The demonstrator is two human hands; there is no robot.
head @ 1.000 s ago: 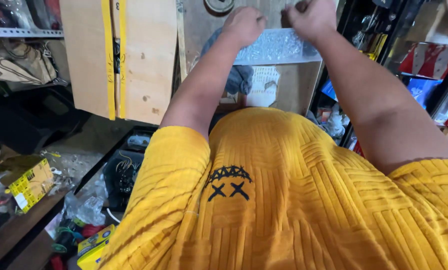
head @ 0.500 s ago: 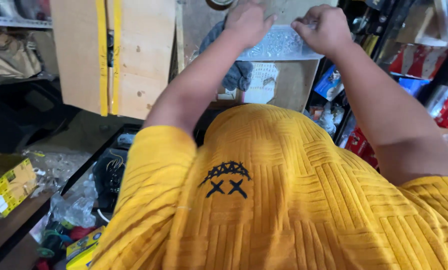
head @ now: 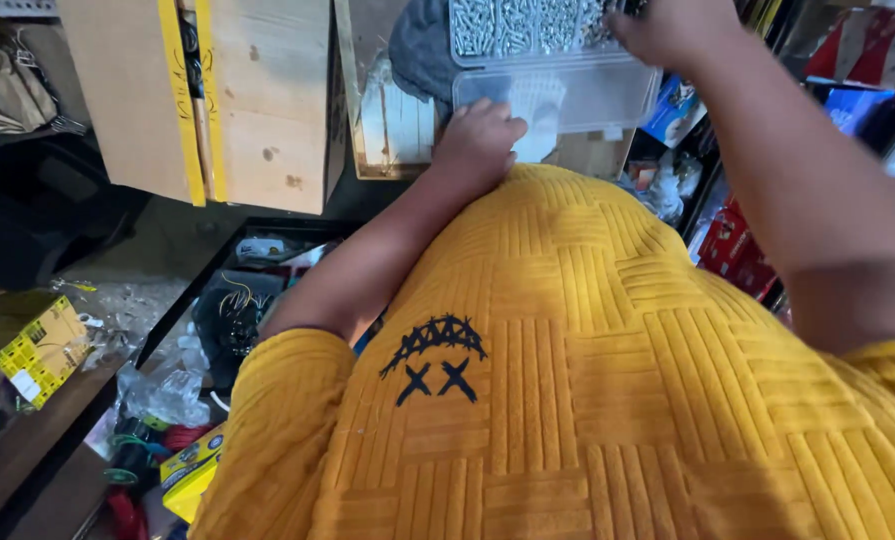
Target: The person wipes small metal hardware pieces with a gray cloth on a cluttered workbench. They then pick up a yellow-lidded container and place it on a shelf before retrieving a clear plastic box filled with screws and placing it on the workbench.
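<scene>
Head camera looking down over a yellow woven-pattern shirt (head: 607, 380) with a small black stitched mark on the chest, and both bare arms stretch forward and up from it. The left hand (head: 477, 135) is out in front of the chest, forearm angled up from the lower left, knuckles toward the camera, fingers curled and clenched on the lower left corner of a clear plastic compartment box (head: 557, 60) full of small silver screws. The right hand (head: 667, 30) is higher, at the top edge of the view, arm coming in long from the right with the elbow low; it rests on the box's upper right side, fingers bent over it, though whether it truly grips there I cannot tell, the frame cuts it off. The box's hinged clear lid (head: 567, 95) hangs open toward the person, lying between the two hands. The box sits up against a grey cloth (head: 417, 45) and a pale wooden crate (head: 392, 130), right above the chest. To the left, a light plywood panel (head: 257, 100) with a yellow strip (head: 182, 100) stands upright. Down at the lower left, a yellow cardboard box (head: 27, 340) lies at the edge of a dark shelf (head: 27, 450), with crumpled clear plastic (head: 167, 390) just beside it. Red and blue packages (head: 737, 240) crowd the right side
</scene>
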